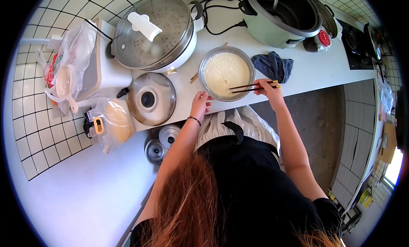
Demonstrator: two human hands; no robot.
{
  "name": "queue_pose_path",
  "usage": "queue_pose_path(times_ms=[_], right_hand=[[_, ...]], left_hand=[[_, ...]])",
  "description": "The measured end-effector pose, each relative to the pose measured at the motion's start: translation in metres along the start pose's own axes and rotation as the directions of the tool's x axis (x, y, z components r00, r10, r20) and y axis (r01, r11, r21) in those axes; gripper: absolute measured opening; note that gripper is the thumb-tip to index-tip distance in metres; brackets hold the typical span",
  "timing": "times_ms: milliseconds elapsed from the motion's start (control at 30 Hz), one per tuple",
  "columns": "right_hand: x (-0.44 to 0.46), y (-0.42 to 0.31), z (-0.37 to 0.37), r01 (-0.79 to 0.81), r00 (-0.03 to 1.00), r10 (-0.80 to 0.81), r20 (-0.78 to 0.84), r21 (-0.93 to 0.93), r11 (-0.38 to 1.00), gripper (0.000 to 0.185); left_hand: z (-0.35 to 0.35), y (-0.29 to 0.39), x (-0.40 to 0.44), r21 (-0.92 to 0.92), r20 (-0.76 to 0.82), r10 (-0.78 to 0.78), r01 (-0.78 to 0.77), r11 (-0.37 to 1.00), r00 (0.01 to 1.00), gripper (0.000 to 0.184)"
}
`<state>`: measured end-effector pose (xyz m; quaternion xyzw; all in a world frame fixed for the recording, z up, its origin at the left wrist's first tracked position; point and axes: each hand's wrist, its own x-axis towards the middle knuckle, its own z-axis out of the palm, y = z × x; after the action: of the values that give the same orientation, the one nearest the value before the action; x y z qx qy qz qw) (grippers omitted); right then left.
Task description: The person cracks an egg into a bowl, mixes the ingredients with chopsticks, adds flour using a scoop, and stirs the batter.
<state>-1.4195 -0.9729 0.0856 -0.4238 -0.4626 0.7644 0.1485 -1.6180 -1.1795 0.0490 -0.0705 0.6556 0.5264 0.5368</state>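
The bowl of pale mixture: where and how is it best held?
Probably the near left rim, with the left hand from the left: the round bowl shows no handle, and the chopsticks in the right hand cross its right edge.

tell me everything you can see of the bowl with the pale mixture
The bowl is round and greyish; whether metal or clear plastic, I cannot tell. It sits upright on the white counter, close to the front edge. A pale, creamy mixture with small bubbles or lumps lies inside; its depth is unclear. The left hand appears to touch its near-left rim, while dark chopsticks in the right hand dip into the mixture.
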Motion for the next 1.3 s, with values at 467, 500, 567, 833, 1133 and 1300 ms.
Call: queue_pose_path(times_ms=[467, 500, 567, 833, 1133, 1300], right_hand=[[-0.002, -0.017, -0.01, 0.122, 0.992, -0.124, -0.017, -0.07, 0.99, 0.023], [-0.002, -0.017, -0.007, 0.168, 0.974, -0.179, -0.135, -0.09, 0.982, 0.022], [-0.003, -0.02, -0.01, 0.106, 0.991, -0.116, -0.073, -0.134, 0.985, 0.022], [-0.001, -0.027, -0.015, 0.2, 0.975, -0.214, -0.053, -0.194, 0.96, 0.022], [0.006, -0.03, -0.009, 0.289, 0.935, -0.32, -0.154, -0.195, 0.937, 0.021], [0.014, -0.023, -0.006, 0.234, 0.959, -0.244, -0.143, -0.08, 0.969, 0.022]], left_hand=[[0.0, -0.001, 0.002, -0.003, 0.0, -0.001, 0.001, 1.0, 1.0, 0.013], [0.0, -0.001, 0.002, -0.001, 0.002, 0.0, 0.0, 1.0, 1.0, 0.013], [-0.001, -0.002, 0.001, -0.001, -0.001, 0.0, 0.0, 1.0, 1.0, 0.013], [0.0, 0.0, -0.001, 0.012, -0.002, -0.003, 0.003, 1.0, 1.0, 0.013], [0.0, 0.002, -0.001, 0.017, -0.003, -0.011, 0.011, 1.0, 1.0, 0.014], [-0.001, 0.001, 0.0, 0.015, -0.001, -0.011, 0.011, 1.0, 1.0, 0.014]])
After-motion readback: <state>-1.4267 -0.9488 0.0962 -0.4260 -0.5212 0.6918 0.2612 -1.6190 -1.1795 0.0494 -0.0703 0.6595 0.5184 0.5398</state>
